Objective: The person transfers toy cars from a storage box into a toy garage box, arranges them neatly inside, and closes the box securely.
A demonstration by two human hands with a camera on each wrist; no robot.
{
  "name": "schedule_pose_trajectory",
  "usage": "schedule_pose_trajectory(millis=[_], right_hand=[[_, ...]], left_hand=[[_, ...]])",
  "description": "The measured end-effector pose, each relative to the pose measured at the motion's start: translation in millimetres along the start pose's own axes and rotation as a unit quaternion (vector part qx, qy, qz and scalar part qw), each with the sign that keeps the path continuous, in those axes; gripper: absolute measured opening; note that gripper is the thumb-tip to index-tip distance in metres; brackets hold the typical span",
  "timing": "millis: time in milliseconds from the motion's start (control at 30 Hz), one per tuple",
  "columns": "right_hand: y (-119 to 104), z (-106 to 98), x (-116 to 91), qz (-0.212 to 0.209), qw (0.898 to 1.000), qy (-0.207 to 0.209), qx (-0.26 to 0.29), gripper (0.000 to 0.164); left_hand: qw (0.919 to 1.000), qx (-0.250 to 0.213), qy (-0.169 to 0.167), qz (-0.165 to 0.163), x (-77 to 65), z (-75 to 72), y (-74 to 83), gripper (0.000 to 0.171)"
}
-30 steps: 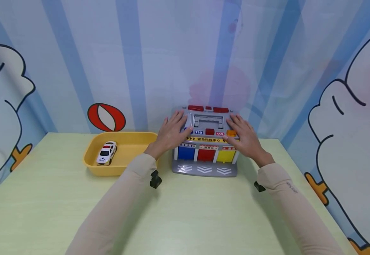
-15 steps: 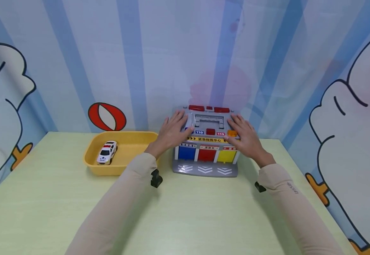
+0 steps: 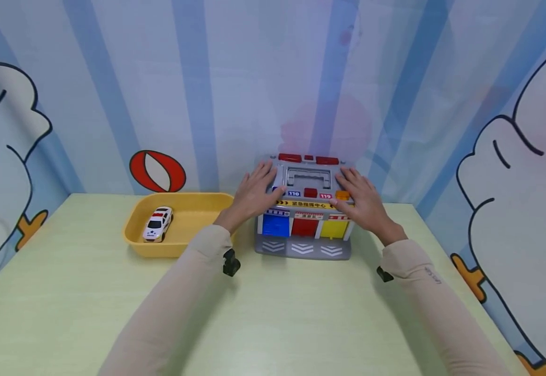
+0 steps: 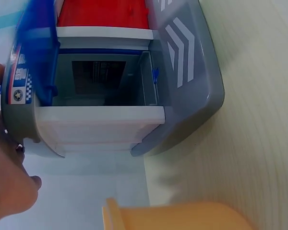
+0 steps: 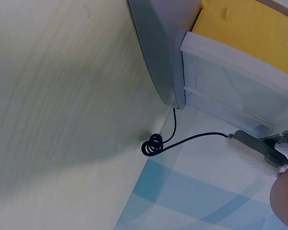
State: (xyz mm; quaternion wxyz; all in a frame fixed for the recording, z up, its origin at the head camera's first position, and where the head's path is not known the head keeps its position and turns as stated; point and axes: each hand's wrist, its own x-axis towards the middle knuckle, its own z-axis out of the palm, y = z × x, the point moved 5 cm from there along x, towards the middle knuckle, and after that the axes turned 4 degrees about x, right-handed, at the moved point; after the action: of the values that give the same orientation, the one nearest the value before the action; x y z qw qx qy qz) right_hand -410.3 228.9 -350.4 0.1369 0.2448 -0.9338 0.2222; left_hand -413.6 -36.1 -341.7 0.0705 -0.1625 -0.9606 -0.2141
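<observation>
A grey toy rescue-station garage with a folded carry handle sits at the back of the table. My left hand rests along its top left edge, fingers extended, thumb at the blue button by the 110 label. On the top right edge lies my right hand, thumb beside the orange button. The blue door is swung up and blurred in the left wrist view, showing the dark bay behind it. The red door and yellow door hang down closed.
Left of the garage is a yellow tray holding a white toy police car. A black coiled cord runs from the garage's right side to a small grey handset. A striped cartoon curtain hangs behind the table.
The blue door has swung outward and up from its closed position. Both hands stay in place on the garage's top.
</observation>
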Motion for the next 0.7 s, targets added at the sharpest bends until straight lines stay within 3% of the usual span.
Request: schedule_pose_trajectory(millis=[700], right_hand=[[0.4, 3.1, 3.0, 0.001, 1.0, -0.005, 0.008, 0.077]], left_hand=[[0.9999, 0.015, -0.003, 0.002, -0.9, -3.0, -3.0, 0.073]])
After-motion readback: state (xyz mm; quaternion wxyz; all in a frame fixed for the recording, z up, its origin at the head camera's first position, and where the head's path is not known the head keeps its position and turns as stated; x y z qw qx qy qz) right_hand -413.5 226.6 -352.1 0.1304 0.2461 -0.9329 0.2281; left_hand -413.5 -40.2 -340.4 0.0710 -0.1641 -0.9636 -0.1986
